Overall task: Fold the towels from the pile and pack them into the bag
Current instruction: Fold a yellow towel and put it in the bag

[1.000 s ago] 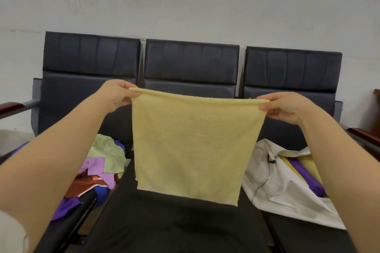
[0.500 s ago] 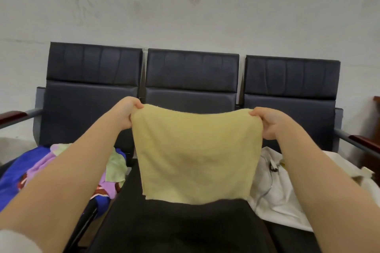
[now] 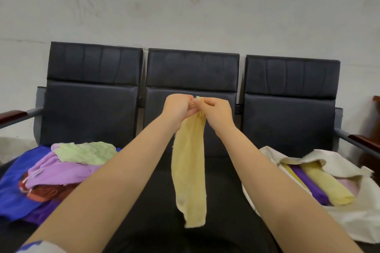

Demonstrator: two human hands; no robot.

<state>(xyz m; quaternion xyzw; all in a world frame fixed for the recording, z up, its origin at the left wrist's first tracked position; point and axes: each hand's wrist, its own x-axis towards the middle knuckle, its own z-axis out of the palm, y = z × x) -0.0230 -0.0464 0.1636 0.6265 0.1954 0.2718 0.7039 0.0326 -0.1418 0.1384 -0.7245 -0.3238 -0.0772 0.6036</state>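
matt terry towel, leatherette seats

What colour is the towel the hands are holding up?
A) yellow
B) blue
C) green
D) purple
A: the left hand and right hand pinch the top of the yellow towel, which hangs down between the arms.

- yellow towel: top edge covered by my left hand and right hand pinching it;
- bag: cut by right edge; packed towels half under its folded top;
- pile: lower towels buried; blue towel cut by left edge
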